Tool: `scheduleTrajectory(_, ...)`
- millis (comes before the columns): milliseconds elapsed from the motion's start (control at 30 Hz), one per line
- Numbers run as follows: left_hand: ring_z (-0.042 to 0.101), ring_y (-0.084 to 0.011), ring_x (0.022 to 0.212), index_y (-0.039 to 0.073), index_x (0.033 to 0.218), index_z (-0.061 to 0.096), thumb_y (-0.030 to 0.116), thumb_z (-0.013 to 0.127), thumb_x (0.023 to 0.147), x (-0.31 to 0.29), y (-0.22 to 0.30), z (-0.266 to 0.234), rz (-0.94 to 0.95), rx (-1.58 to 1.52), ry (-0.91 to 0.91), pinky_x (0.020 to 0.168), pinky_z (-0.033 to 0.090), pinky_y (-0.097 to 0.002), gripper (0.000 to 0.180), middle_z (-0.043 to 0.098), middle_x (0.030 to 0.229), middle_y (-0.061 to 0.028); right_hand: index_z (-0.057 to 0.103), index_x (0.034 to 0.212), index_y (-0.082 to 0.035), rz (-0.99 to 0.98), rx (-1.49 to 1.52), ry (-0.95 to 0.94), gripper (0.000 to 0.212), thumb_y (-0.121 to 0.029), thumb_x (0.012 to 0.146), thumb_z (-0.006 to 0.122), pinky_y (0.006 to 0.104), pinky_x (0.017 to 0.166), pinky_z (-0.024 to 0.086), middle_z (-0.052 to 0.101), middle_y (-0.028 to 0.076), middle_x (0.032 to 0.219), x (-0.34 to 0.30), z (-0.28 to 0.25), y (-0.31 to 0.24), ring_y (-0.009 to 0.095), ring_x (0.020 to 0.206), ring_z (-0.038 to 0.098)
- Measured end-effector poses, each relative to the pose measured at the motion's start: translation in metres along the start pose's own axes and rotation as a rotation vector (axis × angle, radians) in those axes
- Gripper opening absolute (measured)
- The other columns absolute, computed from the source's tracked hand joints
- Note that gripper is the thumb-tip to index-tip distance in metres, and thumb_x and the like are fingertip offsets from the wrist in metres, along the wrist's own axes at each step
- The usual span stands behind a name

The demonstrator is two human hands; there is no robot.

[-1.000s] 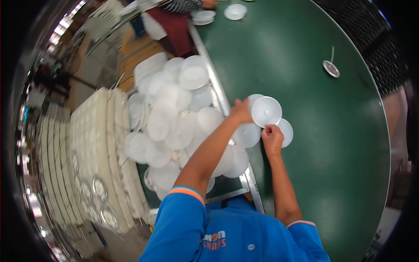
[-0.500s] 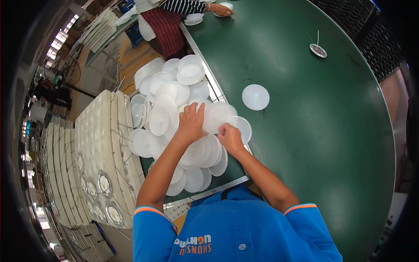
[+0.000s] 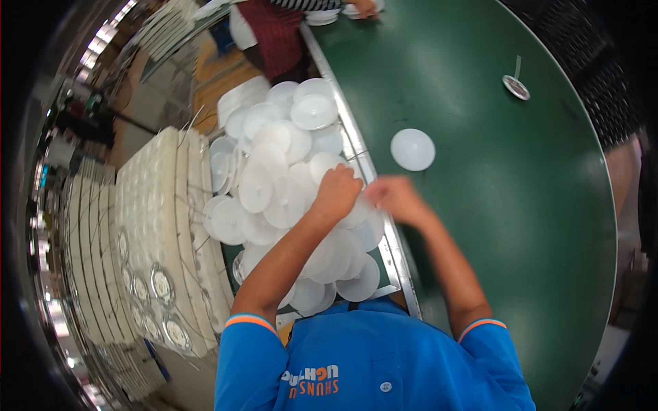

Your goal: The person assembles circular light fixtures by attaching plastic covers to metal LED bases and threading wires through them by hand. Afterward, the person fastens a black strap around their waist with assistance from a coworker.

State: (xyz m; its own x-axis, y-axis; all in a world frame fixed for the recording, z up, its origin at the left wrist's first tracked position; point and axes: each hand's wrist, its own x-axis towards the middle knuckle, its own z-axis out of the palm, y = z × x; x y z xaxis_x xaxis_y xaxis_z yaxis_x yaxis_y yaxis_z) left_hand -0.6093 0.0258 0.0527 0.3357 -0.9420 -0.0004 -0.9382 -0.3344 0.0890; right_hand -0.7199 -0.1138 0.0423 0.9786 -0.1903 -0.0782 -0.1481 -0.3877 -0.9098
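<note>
Rightward go both hands: left grip (image 3: pixel 338 192) curled over the right side of the white disc pile (image 3: pixel 257 186), right grip (image 3: pixel 399 196) blurred above the bench (image 3: pixel 493 226). Can't tell if either pinches anything! Discs lie beneath the left; one disc (image 3: pixel 412 149) rests beyond the right.
</note>
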Motion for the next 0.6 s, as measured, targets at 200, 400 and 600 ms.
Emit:
scheduleTrajectory(200, 0.049, -0.0282, 0.091, 0.007, 0.107, 0.057, 0.014, 0.073, 0.057, 0.001, 0.009, 0.007, -0.033, -0.058, 0.083, 0.072, 0.04, -0.0386, 0.053, 0.054, 0.092, -0.0105, 0.036, 0.13, -0.011, 0.367, -0.681, 0.467, 0.094, -0.042, 0.053, 0.081, 0.0506, 0.089, 0.038, 0.045, 0.014, 0.125, 0.064, -0.079, 0.076, 0.034, 0.114, 0.042)
scheduleTrajectory(400, 0.042, -0.0308, 0.103, 0.004, 0.116, 0.05, 0.021, 0.075, 0.062, -0.05, 0.035, -0.014, -0.144, -0.289, 0.201, 0.083, 0.036, -0.0384, 0.062, 0.048, 0.106, -0.0138, 0.034, 0.133, -0.015, 0.411, -0.706, 0.339, 0.102, -0.04, 0.047, 0.084, 0.046, 0.088, 0.042, 0.047, 0.018, 0.119, 0.082, -0.078, 0.072, 0.039, 0.107, 0.047)
scheduleTrajectory(600, 0.036, -0.0308, 0.115, 0.007, 0.126, 0.041, 0.021, 0.072, 0.068, -0.107, 0.072, -0.04, -0.44, -0.203, 0.562, 0.092, 0.032, -0.0362, 0.067, 0.043, 0.12, -0.0135, 0.056, 0.104, -0.003, -0.06, -0.325, 0.593, 0.042, -0.019, 0.069, 0.072, 0.0334, 0.077, 0.045, 0.059, 0.012, 0.091, 0.052, -0.099, 0.087, 0.022, 0.086, 0.057)
